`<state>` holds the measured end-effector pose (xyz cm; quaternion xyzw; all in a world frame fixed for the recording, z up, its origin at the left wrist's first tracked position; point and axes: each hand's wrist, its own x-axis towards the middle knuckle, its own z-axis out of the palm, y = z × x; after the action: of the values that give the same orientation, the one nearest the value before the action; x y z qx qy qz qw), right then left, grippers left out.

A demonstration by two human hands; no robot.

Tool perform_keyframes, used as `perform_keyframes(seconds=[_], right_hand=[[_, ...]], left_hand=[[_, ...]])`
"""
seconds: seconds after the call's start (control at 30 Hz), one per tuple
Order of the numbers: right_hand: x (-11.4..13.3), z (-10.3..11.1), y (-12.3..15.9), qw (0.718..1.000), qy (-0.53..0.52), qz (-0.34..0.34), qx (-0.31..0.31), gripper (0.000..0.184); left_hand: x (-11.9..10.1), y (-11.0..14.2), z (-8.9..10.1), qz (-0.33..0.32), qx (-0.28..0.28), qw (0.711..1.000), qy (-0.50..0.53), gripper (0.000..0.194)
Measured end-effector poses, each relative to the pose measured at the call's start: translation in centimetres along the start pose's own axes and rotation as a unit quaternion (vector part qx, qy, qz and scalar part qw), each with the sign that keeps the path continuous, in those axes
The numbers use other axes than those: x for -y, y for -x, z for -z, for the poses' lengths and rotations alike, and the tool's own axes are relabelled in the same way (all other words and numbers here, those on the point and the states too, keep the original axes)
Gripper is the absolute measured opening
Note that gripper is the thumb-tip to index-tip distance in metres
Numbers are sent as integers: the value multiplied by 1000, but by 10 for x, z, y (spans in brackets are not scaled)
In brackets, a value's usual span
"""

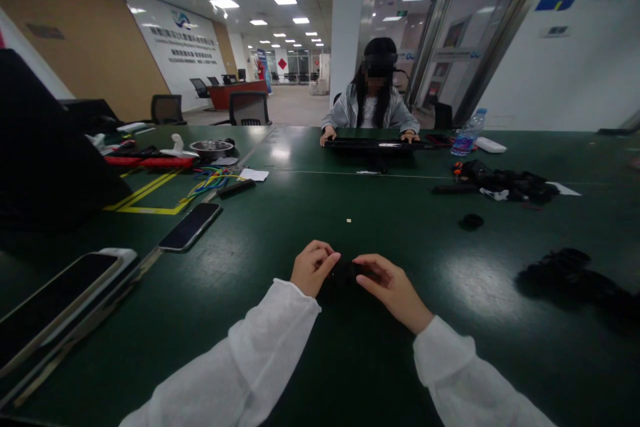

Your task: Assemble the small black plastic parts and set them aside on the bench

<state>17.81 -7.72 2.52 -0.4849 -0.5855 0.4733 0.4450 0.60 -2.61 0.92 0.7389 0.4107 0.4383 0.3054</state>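
Observation:
Between my two hands, just above or on the dark green table [280, 227], is a small black object [345, 272]; its kind and outline are hard to make out against the dark surface. My left hand [314, 269] pinches it from the left, thumb and fingers drawn together. From the other side, the thumb and forefinger of my right hand [393, 287] close on its right end. A tiny pale piece [349, 220] lies on the table a little beyond my hands.
To the left lie a phone [191, 227], a larger white-edged device [60, 300] and coloured wires [213, 179]. Black items [575, 277] and a round black piece [471, 221] are on the right. Across the table a person [373, 100] holds a long black object [373, 145] near a bottle [469, 133].

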Motion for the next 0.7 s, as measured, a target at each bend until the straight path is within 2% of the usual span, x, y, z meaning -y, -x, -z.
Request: perform_keyframes(seconds=[0.07,0.13,0.17,0.27,0.4,0.5,0.6,0.7], right_hand=[[-2,0,-1,1000,2,1,-6,24],[-6,2,-3,1000,-8,-2,-28,24],[-7,3,-4,999,-15,-5,-44,25],[-9,5,-7,995,-40,-13,-90,24],[-3,5,-5,993,-52,-27,-98,23],[1,4,-4,994,-51,-26,-90,24],[1,3,-3,996,-46,-18,-78,26],[-2,4,-4,995,-54,-17,-84,26]], left_hand=[[-2,1,0,13,-9,999,33,27],[-4,3,0,10,26,998,62,16],[-5,4,0,-2,55,996,70,18],[-8,6,0,-43,119,989,73,45],[-5,6,-1,-43,103,992,53,45],[-2,6,-2,-6,87,995,51,38],[0,6,-2,47,97,991,77,32],[0,7,-3,43,116,989,80,40]])
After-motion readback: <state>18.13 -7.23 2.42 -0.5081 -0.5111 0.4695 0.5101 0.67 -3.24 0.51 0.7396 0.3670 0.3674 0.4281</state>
